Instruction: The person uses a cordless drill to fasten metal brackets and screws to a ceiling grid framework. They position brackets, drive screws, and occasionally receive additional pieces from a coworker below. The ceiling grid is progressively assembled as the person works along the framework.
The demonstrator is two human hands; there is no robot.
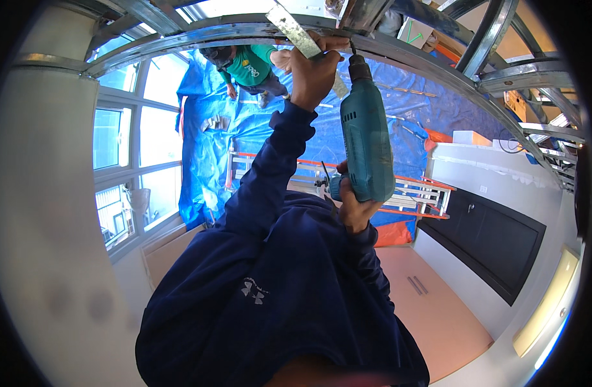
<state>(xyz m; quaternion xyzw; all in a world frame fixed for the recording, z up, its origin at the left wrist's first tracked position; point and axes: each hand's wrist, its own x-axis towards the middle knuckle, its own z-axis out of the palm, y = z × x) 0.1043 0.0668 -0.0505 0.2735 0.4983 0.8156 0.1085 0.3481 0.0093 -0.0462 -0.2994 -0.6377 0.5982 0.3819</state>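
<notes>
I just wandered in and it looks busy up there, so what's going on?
Someone in a dark blue top has a teal power drill in the right hand, pointed up at a metal frame. The left hand, raised to that frame, grips a pale flat strip. The drill's tip is near the left fingertips; whether it touches the frame is unclear. Below, a co-worker in green is by blue sheeting.

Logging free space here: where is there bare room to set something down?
Pink surface between orange sheet, white wall and shirt: mostly bare around two thin bars. Crowded: the beam by the left hand, metal strip and drill.
</notes>
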